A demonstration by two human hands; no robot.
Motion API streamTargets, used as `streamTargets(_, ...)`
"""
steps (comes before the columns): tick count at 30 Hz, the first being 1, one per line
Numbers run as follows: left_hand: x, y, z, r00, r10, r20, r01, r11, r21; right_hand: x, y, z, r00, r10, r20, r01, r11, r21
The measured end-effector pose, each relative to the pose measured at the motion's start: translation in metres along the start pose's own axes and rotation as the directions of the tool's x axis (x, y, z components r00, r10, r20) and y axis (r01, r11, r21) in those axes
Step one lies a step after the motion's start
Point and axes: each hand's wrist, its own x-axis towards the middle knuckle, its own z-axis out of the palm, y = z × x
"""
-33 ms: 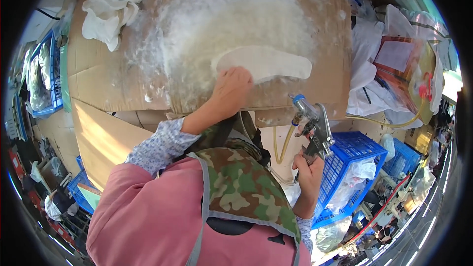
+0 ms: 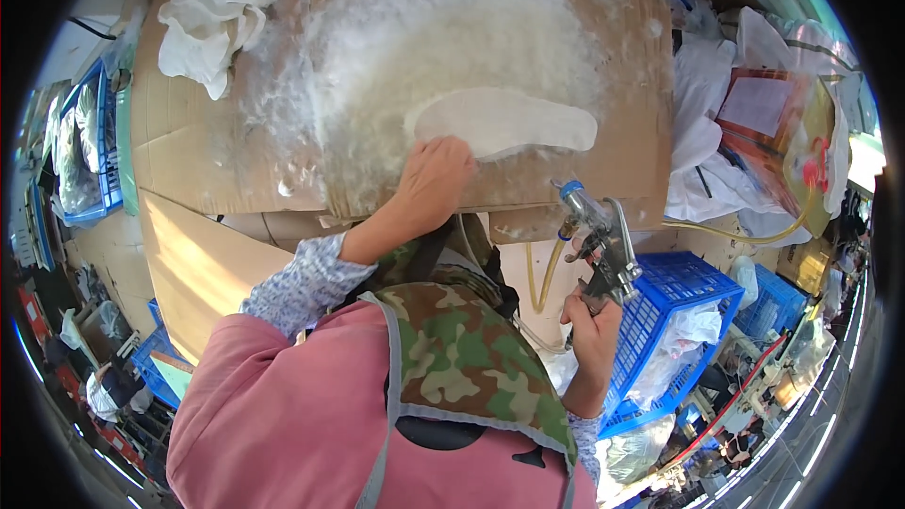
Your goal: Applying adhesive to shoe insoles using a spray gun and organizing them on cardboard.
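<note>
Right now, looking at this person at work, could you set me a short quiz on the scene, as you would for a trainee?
1. Which of the person's hands holds the spray gun?
2. True or false: the heap of white pieces lies to the left of the single curved white piece.
3. Fill in: the curved white piece lies on a surface of ____.

Key:
1. The right hand.
2. True.
3. Cardboard.
</note>
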Motion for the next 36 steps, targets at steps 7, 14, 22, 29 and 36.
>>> streamTargets(7,-0.058,-0.043,-0.032,0.943,-0.088,0.32,0.026,0.981,0.193,0.008,-0.012,0.011,0.993,0.017,0.113,-0.012,0.999,-0.048)
streamTargets(14,-0.018,-0.046,-0.034,0.865,-0.467,-0.182,0.408,0.867,-0.287,0.019,-0.011,0.049,0.968,-0.039,0.249,0.081,0.984,-0.161)
streamTargets(22,-0.007,-0.05,-0.015,0.851,-0.484,-0.203,0.397,0.846,-0.356,0.018,-0.033,0.078,0.952,-0.145,0.271,0.217,0.942,-0.258)
streamTargets(29,-0.007,-0.053,-0.013,0.823,-0.544,-0.162,0.424,0.778,-0.463,0.02,-0.042,0.086,0.939,-0.155,0.308,0.253,0.917,-0.31)
streamTargets(36,-0.006,-0.05,-0.016,0.82,-0.557,-0.132,0.432,0.753,-0.496,0.025,-0.043,0.083,0.961,-0.143,0.237,0.208,0.938,-0.277)
